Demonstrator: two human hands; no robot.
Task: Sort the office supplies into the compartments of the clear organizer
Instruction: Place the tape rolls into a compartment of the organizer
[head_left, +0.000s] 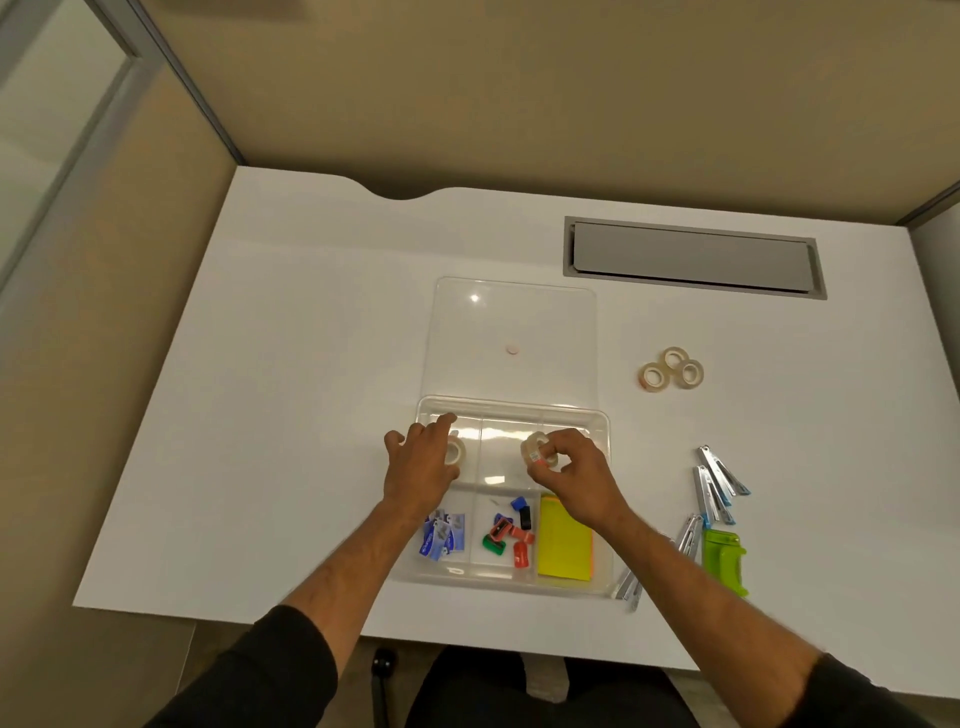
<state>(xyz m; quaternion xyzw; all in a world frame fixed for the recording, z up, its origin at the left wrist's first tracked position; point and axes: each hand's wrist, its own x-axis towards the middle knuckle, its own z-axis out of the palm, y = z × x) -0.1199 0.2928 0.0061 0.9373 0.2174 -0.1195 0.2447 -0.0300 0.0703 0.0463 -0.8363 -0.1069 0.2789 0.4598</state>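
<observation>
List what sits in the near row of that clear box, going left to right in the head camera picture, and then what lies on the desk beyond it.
Blue staple boxes → small coloured sharpeners → yellow sticky notes → silver staplers → green stapler.

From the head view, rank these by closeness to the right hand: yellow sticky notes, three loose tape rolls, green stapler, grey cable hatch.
From the right hand:
1. Yellow sticky notes, just below it in the organizer's near right compartment.
2. Green stapler, on the desk to the lower right.
3. Three loose tape rolls, upper right on the desk.
4. Grey cable hatch, far back right.
</observation>
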